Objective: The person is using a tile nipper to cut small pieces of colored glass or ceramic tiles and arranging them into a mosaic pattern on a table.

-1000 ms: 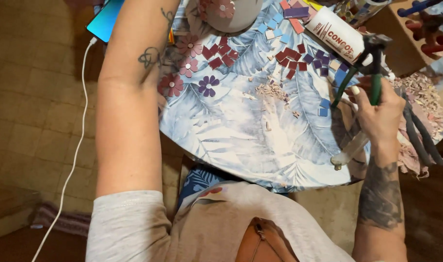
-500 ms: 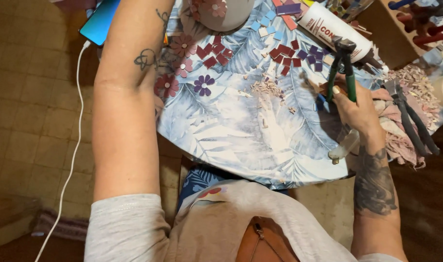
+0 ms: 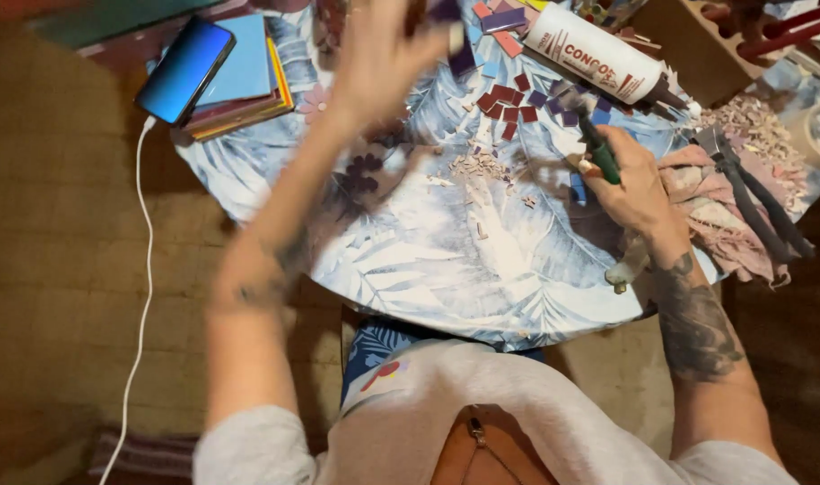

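Round table (image 3: pixel 428 269) under a blue-and-white leaf-print cloth, tan tiled floor (image 3: pixel 60 269) around it; right hand (image 3: pixel 634 184) in a closed grip on green-handled nippers (image 3: pixel 598 153), resting on the cloth right of centre; left hand (image 3: pixel 383 54) raised over the far side, motion-blurred, grip cannot be told; small red and purple mosaic tile pieces (image 3: pixel 513 99) lie between the hands; white glue bottle (image 3: pixel 598 58) just beyond; smartphone (image 3: pixel 184 70) on stacked coloured tiles, far left.

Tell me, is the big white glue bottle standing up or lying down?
Lying down. The white bottle rests on its side on the leaf-print tablecloth, its dark nozzle pointing right, beyond the right hand.
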